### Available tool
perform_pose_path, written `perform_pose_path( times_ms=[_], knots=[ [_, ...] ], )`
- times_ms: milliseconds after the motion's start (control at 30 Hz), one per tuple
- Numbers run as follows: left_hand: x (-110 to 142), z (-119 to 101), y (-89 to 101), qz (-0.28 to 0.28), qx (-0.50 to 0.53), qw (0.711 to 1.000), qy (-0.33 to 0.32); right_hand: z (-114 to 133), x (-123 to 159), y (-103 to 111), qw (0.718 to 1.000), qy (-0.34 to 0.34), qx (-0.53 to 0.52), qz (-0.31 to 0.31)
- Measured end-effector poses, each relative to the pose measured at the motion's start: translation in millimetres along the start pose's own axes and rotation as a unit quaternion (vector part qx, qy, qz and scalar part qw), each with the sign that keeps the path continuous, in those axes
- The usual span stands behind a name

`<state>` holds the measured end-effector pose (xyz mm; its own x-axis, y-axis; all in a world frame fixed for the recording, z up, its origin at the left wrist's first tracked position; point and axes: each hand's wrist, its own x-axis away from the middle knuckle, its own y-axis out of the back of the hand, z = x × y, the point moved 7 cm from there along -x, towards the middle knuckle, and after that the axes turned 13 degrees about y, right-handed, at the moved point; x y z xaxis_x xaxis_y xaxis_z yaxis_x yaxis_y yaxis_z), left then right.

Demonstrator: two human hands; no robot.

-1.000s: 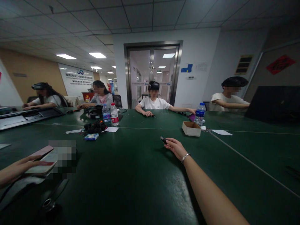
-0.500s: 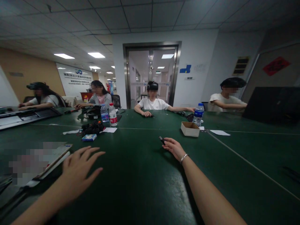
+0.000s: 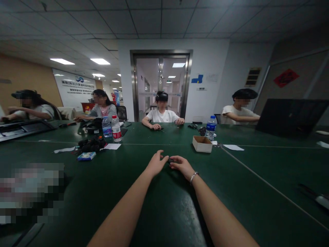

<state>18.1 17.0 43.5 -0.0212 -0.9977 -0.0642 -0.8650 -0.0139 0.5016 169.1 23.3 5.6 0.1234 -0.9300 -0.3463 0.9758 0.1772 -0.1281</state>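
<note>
My right hand (image 3: 182,165), with a silver bracelet on the wrist, pinches a small black object (image 3: 170,160) just above the green table (image 3: 164,202). In the earlier views this object shows a silvery end; fingers now cover much of it. Beside its left end is my left hand (image 3: 156,163), thumb and fingers apart. The left thumb is close to the object, and I cannot tell whether it touches.
An open cardboard box (image 3: 202,144) stands beyond my right hand, with a blue-capped water bottle (image 3: 211,128) behind it. At left lie a small blue-and-white packet (image 3: 86,156) and black gear (image 3: 90,144). Across the table sits a person (image 3: 162,115) wearing a headset.
My left hand has left the blurred book-like items at left and swung over to my right hand. The right hand keeps its pinch on the small black object. The view has turned slightly right.
</note>
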Motion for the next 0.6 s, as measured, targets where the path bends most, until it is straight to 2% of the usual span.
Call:
perform_pose_path(
  times_ms=[67,167,300,600],
  knots=[
    [-6,8,-14.8,-0.014,0.025,1.0,0.008,-1,-1,-1,1.0,0.009,0.018,0.013],
    [-2,13,-24.0,-0.019,0.025,0.999,-0.013,0,-2,-4,0.999,0.015,0.044,0.025],
    [4,14,-23.7,0.011,0.042,0.999,-0.026,1,-2,-7,0.998,0.009,0.058,0.031],
    [0,17,-19.7,-0.002,0.087,0.996,-0.014,3,-1,-7,0.999,0.0,0.029,0.02]
  ],
)
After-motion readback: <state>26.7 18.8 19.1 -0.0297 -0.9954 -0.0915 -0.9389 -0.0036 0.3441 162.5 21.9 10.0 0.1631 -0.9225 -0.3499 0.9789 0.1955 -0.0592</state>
